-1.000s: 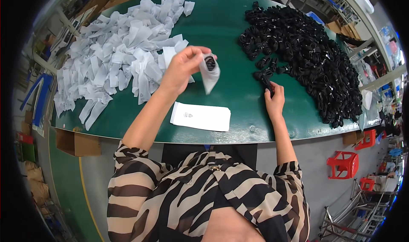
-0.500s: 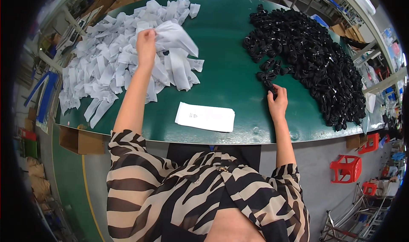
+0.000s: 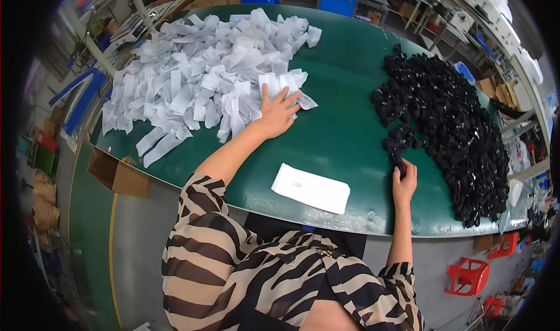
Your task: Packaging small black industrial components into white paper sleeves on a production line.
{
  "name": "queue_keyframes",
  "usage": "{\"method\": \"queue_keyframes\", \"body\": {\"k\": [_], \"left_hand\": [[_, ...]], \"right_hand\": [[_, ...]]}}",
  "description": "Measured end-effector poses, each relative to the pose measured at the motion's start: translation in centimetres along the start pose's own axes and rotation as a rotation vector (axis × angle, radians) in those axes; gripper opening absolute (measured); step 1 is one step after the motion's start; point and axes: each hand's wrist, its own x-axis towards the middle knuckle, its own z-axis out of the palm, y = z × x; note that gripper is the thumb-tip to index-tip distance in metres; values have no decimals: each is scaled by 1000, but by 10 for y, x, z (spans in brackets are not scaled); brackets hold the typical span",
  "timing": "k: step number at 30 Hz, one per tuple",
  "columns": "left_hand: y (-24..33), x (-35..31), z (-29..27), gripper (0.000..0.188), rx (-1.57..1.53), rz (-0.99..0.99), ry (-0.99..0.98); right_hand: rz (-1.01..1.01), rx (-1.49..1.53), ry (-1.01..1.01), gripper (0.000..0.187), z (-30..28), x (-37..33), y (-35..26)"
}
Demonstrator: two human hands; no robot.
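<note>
My left hand (image 3: 276, 115) lies with its fingers spread at the near right edge of a heap of white translucent pouches (image 3: 192, 80), its fingertips touching some of them. Closed around a coiled black cable (image 3: 397, 160) is my right hand (image 3: 405, 183), low over the right part of the table. That cable lies beside the big pile of similar black coils (image 3: 449, 127). Between my arms sits a flat stack of white printed pouches (image 3: 311, 188), turned slightly askew.
The green table (image 3: 341, 132) has a curved look, its front edge close to my body. An open cardboard box (image 3: 131, 178) stands below its left front edge. A red stool (image 3: 468, 275) is on the floor to the right. Blue bins and shelving stand beyond the far edge.
My left hand has let go of the pouch it held up and come down, spread, on the heap's near right edge. My right hand still grips a cable; the whole view has shifted.
</note>
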Motion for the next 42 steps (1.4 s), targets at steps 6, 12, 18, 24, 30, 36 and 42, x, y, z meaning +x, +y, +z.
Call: {"method": "queue_keyframes", "body": {"k": [6,12,18,24,30,36,42], "left_hand": [[-57,-8,8,36,35,90,73],[-101,-8,1,37,78,104,32],[-113,11,18,35,84,53,35],[-44,-37,-40,54,-60,-76,32],[-64,-215,-103,97,144,-1007,239],[-161,-250,-48,110,56,-1133,98],[-218,-209,-21,107,17,-862,202]], "right_hand": [[29,82,-19,29,-7,-3,2],[14,101,-48,28,-4,0,6],[-54,101,-41,27,1,0,28],[-75,100,-58,29,5,-1,35],[-49,103,-50,30,5,4,25],[-58,-40,-95,32,7,6,6],[-138,-123,-60,33,7,5,-7]]}}
